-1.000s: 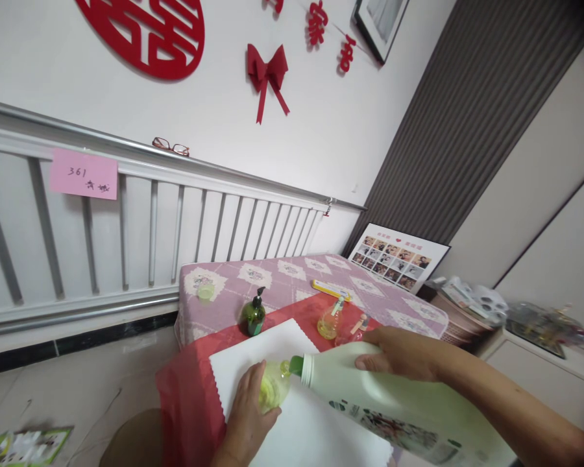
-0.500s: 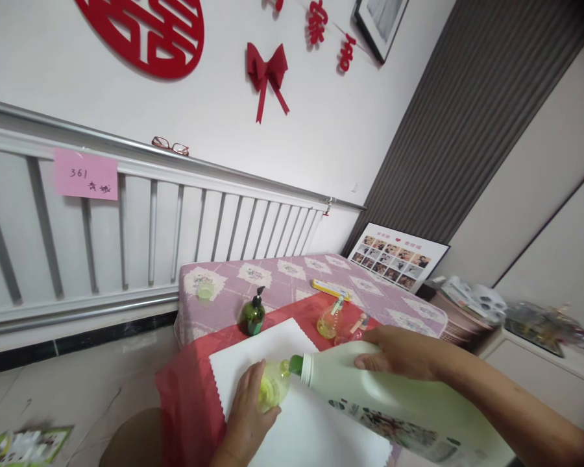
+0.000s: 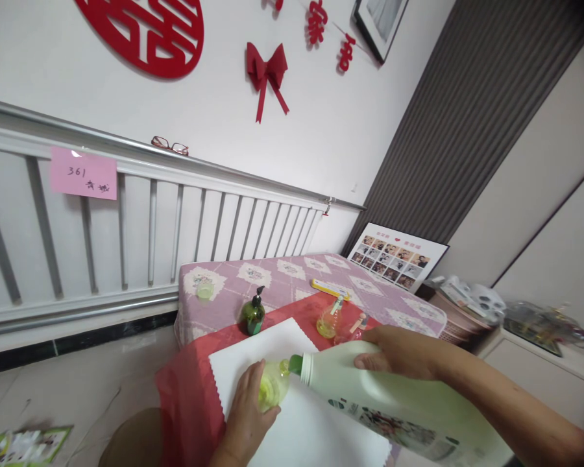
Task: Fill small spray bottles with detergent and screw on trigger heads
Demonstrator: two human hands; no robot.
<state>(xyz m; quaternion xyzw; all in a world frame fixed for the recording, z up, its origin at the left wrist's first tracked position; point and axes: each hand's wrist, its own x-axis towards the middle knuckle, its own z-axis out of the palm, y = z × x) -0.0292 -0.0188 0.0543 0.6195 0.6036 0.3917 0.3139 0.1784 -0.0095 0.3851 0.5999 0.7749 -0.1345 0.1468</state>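
My right hand [image 3: 394, 353] grips a large pale green jug [image 3: 360, 395], tipped on its side with a printed label facing down toward me. Its dark green spout [image 3: 296, 364] meets the neck of a small clear yellow bottle [image 3: 275, 384]. Around that bottle my left hand [image 3: 250, 408] is wrapped, thumb and fingers on either side, holding it tilted toward the spout. Yellow liquid shows inside the bottle. Both are over a white sheet [image 3: 311, 425] with scalloped edges. Whether liquid is flowing at the spout I cannot tell.
A dark green pump bottle [image 3: 254, 316], a yellow glass bottle [image 3: 328, 324] and a pink one [image 3: 351, 332] stand on a red cloth [image 3: 194, 376]. Behind them are a yellow box [image 3: 329, 289] and a pale green cap [image 3: 205, 291] on the purple tablecloth [image 3: 267, 259].
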